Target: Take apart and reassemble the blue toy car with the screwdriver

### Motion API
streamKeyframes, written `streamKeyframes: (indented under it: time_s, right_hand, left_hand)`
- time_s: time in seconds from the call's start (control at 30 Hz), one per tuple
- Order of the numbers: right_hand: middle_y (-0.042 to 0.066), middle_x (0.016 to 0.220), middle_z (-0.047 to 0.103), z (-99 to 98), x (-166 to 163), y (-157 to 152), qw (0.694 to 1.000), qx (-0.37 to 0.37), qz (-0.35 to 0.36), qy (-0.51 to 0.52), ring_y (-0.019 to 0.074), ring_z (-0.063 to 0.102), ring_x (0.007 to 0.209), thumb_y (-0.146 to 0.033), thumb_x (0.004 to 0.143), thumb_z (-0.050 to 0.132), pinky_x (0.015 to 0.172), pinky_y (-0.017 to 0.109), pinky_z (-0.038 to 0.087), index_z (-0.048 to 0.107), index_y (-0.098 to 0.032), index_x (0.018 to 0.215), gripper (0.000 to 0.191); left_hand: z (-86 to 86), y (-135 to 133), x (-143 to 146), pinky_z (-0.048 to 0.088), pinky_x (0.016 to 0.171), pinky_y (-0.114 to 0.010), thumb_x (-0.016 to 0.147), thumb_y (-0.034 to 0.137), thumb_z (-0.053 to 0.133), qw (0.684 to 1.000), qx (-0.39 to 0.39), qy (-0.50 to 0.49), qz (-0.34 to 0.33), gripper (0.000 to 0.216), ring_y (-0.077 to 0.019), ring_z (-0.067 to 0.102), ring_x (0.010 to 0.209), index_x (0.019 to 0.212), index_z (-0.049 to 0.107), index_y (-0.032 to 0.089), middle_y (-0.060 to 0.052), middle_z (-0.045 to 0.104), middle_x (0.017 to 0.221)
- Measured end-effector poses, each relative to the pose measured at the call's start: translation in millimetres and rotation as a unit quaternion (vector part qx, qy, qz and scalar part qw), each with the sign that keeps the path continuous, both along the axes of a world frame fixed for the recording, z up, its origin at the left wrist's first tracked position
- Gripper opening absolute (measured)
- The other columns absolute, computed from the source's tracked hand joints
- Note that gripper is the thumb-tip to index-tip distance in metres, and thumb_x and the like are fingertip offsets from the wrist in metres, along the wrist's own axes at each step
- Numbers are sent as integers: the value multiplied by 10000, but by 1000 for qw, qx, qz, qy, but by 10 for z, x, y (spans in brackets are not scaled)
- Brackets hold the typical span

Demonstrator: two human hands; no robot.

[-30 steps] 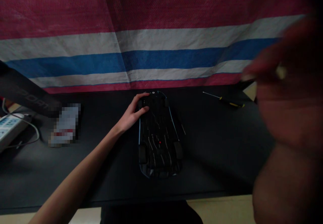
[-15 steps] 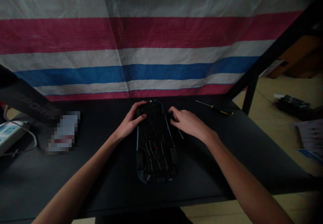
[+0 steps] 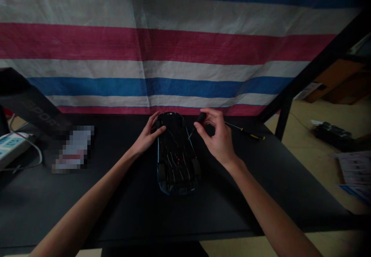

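Note:
A toy car (image 3: 176,148) lies upside down on the black table (image 3: 130,210), its dark underside and wheels facing up and blue body showing along the edges. My left hand (image 3: 147,134) grips the car's far left side, thumb on the underside and fingers around the edge. My right hand (image 3: 216,135) is closed on the dark handle of a small screwdriver (image 3: 198,122), held between thumb and fingers just right of the car. Its thin shaft slants down and left to the car's right edge; whether the tip touches is unclear.
Another screwdriver (image 3: 251,135), black and yellow, lies at the back right. A power strip (image 3: 13,148) with a cable and a blurred-out item (image 3: 74,148) are at the left. Behind the table hangs a striped sheet (image 3: 174,48); a dark frame post (image 3: 284,119) stands at the right.
My right hand has picked up the screwdriver that lay beside the car and lifted it, shaft pointing down. My left hand stays on the car. The camera view has tilted slightly.

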State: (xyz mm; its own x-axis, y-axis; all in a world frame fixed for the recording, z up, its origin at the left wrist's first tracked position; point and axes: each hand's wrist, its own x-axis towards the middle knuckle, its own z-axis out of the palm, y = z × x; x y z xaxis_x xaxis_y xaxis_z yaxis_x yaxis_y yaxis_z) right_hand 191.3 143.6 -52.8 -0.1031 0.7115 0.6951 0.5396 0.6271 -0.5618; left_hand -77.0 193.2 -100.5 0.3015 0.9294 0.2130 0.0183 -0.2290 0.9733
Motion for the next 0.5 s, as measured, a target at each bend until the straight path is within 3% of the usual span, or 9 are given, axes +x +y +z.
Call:
streamKeyframes:
  time_s: [0.1, 0.27, 0.5]
  right_hand:
    - [76, 1173, 745, -12, 16, 21, 1000, -5, 7, -6, 243, 749, 1031, -388, 1047, 617, 976, 439, 634, 555, -301, 1390, 360]
    - [58, 1110, 750, 11, 24, 27, 1000, -4, 24, -1, 216, 747, 934, -364, 1046, 636, 919, 416, 644, 558, -295, 1389, 358]
    - [48, 1140, 734, 51, -32, -23, 998, -13, 66, 1, 194, 747, 997, -265, 1084, 525, 958, 396, 617, 543, -292, 1372, 290]
  left_hand:
    - [-11, 0, 3, 296, 1310, -619, 973, 509, 706, 1000, 4, 9, 1, 762, -360, 332, 1629, 1628, 370, 317, -134, 352, 1762]
    - [5, -26, -3, 351, 1284, -609, 982, 511, 695, 1000, -3, 16, 12, 700, -361, 456, 1550, 1585, 409, 299, -136, 417, 1713]
    - [-2, -35, -11, 455, 1218, -549, 981, 520, 695, 999, -3, 27, 21, 689, -334, 563, 1439, 1564, 417, 282, -130, 459, 1667]
